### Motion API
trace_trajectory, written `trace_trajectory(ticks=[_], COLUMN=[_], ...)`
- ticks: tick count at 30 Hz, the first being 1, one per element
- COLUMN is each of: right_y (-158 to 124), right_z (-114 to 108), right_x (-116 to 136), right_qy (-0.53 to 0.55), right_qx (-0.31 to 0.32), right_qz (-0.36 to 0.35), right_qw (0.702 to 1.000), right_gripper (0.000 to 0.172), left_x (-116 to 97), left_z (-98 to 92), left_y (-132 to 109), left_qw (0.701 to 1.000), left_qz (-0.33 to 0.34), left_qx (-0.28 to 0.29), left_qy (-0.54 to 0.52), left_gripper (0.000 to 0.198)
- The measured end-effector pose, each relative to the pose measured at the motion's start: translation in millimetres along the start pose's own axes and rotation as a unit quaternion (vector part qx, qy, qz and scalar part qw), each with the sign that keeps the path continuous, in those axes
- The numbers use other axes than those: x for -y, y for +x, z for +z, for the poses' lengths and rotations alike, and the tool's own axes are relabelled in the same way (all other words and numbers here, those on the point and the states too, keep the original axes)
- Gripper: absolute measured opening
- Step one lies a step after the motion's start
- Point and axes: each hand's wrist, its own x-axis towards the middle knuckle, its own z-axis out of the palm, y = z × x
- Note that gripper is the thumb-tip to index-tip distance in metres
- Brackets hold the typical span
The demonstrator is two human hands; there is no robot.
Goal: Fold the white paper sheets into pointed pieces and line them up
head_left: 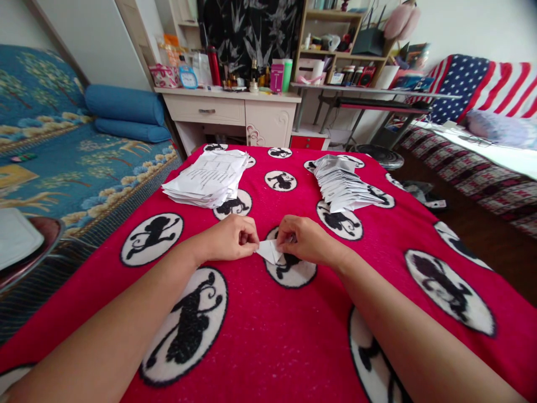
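A small folded piece of white paper (pixel 268 251) is held low over the red cloth, between my two hands. My left hand (pixel 235 237) pinches its left corner with thumb and forefinger. On the other side, my right hand (pixel 308 239) is closed on the paper's right end, and its fingers cover that part. Beyond my left hand lies a stack of printed paper sheets (pixel 210 176). Farther off to the right sits a fanned row of folded papers (pixel 342 182), overlapping one another.
The red cloth (pixel 268 330) with black monkey figures in white ovals covers the table. A blue patterned sofa (pixel 75 162) is at the left, with a tray (pixel 50 229) near it. A white dresser (pixel 226 112) and a desk (pixel 377 92) stand behind; a bed (pixel 482 145) is at the right.
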Motion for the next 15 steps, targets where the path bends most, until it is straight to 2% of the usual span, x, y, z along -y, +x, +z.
trace_trajectory(ticks=[2,6,11,15], right_y=[1,0,-1,0], right_z=[1,1,2,8], right_x=[-1,1,-1,-8], right_qy=[-0.013,-0.035,-0.041,0.081], right_qx=[-0.007,-0.005,0.004,-0.019], right_qz=[0.017,0.058,0.088,0.113], right_qw=[1.000,0.998,0.995,0.990], right_gripper=[0.008,0.029,0.012,0.005], left_x=[0,5,10,13], left_z=[2.9,5.2,0.6,-1.8], left_y=[2,5,4,1], left_qw=[0.999,0.994,0.991,0.994], left_qz=[-0.033,-0.106,-0.127,-0.109], left_qx=[-0.015,-0.033,-0.028,-0.017], left_qy=[0.004,-0.018,-0.016,-0.025], left_gripper=[0.009,0.014,0.012,0.011])
